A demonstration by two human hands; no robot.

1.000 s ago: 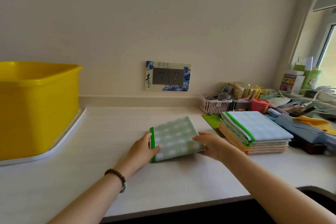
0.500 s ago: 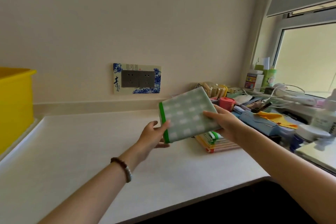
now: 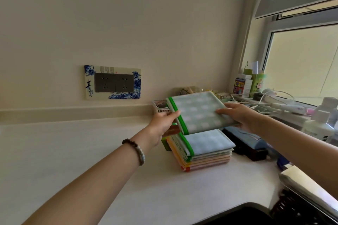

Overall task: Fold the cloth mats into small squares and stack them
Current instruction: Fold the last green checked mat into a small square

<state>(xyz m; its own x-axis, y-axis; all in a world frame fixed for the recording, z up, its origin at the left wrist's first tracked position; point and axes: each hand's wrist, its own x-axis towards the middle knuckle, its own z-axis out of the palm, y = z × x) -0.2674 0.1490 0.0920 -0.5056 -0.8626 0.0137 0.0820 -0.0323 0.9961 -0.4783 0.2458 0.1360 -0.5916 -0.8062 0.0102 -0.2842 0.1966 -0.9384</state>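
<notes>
1 folded green mat (image 3: 197, 113) was gripped by curled fingers of L hand (image 3: 162, 124) & R hand (image 3: 239, 115) above 1 stack (image 3: 204, 150); "青" was read on socket plate (image 3: 112, 82).

The pale counter (image 3: 82, 148) carries a stack of folded mats (image 3: 208, 144).

Matt woven cloth mat (image 3: 198, 112), smooth matt countertop (image 3: 73, 142)

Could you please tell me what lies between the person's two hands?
The folded green mat, held at opposite edges by the left hand and right hand; head view.
</notes>
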